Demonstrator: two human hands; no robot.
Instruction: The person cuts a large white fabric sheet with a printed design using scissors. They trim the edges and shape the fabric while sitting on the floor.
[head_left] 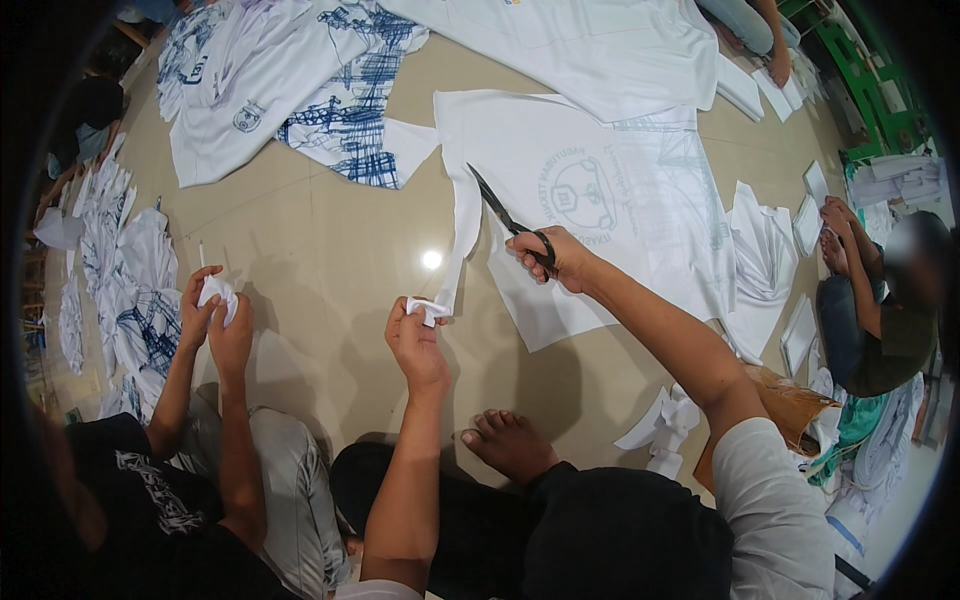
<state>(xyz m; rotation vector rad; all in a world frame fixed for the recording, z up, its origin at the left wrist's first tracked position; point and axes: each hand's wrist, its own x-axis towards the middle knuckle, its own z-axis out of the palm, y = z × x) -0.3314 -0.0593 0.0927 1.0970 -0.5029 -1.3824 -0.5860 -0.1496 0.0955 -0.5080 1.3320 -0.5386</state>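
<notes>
My right hand (pixel 555 258) grips a pair of black-handled scissors (pixel 492 200), its dark blades pointing up and left over a white fabric panel (pixel 520 125). Whether the blades are parted is hard to make out. The panel lies on the floor with a faint printed emblem showing. Along its left edge runs a narrow white fabric strip (pixel 463 225), whose lower end is pinched and bunched in my left hand (pixel 415 345). At the top the strip still joins the panel.
Beside me on the left, another person's hands (pixel 215 320) hold a small white cloth. White and blue-patterned shirts (pixel 340 100) lie beyond the panel. Folded fabric (pixel 760 265) and white scraps (pixel 665 425) are on the right, where another person (pixel 885 310) sits.
</notes>
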